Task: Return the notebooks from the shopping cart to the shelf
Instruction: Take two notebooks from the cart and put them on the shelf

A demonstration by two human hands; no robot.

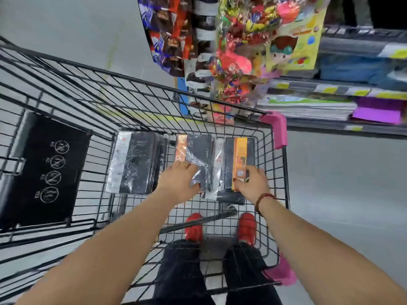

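Observation:
Three stacks of black, plastic-wrapped notebooks lie on the floor of the wire shopping cart [279, 172]. The left stack [134, 166] lies untouched. My left hand [178, 181] rests on the middle stack [198, 150], fingers spread over the wrap and thumb at its near edge. My right hand [251, 183] grips the near end of the right stack [237, 159], which has an orange band, with fingers curled over its right edge. The shelf [330, 126] stands to the right, beyond the cart's pink corner.
A black child-seat flap [44, 170] with warning icons lies at the cart's left. Hanging snack and candy bags [233, 51] crowd the shelf end above the cart. Paper pads [308, 106] and purple sheets [376, 114] lie on the shelf. My red shoes show through the cart floor.

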